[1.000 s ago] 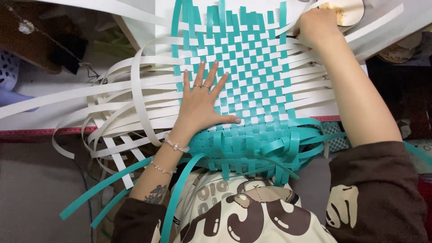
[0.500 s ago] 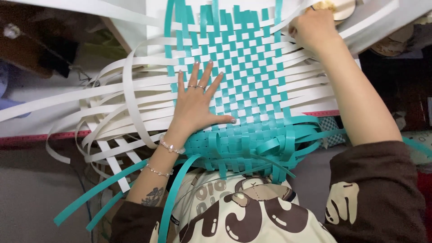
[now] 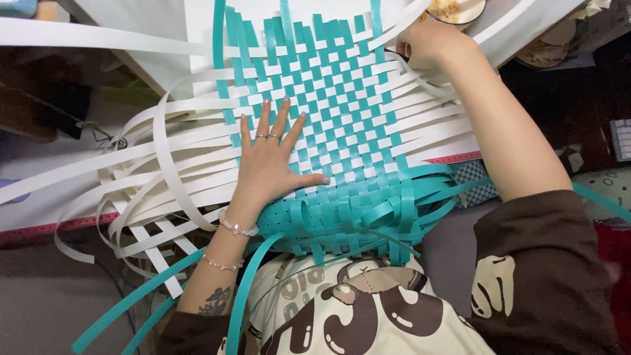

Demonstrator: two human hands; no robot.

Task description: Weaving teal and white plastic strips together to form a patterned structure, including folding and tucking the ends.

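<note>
Left hand [image 3: 269, 164]: spread flat, pinning the woven mat [image 3: 328, 112], gripping nothing.
Right hand [image 3: 430, 43]: closed on white strips [image 3: 420, 85] at the mat's far-right corner.
Risk: a hard tug may loosen the weave.

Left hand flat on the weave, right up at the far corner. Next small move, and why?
Probably: draw the white strip under the right hand snug across the teal strips. The left hand lies flat, fingers spread, on the checkered mat, pinning it, while the right hand grips at the mat's far right corner, where the white ends are loose.
</note>
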